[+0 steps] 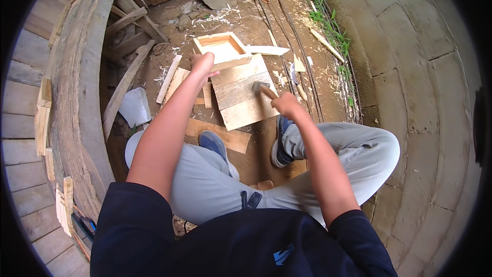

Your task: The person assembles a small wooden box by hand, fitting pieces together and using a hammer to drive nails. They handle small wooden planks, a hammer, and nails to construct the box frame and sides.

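My left hand grips the near left corner of a shallow wooden box, whose open top shows a pale inside. The box leans over the far end of a panel of joined boards lying on the dirt. In my right hand is the wooden handle of a hammer, its dark head over the right side of the panel. Whether the hammer head touches the boards I cannot tell. A pale pointed wood strip sticks out to the right of the box.
A knife lies right of the panel, near black cables. Loose wood offcuts and a flat board lie left and near. A weathered plank runs along the left; a block wall stands at the right.
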{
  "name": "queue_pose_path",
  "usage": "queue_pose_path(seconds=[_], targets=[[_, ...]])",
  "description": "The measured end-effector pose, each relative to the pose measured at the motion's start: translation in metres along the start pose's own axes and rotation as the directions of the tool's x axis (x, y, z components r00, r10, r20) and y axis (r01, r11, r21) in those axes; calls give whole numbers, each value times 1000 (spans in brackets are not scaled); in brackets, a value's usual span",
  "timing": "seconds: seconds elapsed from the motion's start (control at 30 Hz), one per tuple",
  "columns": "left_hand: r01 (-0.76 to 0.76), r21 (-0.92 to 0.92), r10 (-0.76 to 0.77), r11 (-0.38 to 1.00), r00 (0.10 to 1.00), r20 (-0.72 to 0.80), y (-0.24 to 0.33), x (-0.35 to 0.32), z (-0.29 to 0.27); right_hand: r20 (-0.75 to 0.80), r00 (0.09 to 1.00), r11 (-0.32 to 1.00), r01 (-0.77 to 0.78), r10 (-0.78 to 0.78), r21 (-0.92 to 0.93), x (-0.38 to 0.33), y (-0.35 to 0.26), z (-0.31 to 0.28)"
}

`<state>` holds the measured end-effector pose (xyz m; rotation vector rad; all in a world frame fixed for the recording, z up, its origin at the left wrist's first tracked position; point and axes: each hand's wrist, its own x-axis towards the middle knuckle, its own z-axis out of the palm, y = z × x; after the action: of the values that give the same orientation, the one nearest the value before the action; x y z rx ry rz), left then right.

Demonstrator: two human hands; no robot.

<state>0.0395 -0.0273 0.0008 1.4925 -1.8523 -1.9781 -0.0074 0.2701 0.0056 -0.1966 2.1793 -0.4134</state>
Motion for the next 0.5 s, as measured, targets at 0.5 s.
queue_pose_path(seconds=[0.5], targets=[[-239,677,134,696,970,204,-22,-16,25,-493,852,27,505,-174,863,-37,-26,-67]])
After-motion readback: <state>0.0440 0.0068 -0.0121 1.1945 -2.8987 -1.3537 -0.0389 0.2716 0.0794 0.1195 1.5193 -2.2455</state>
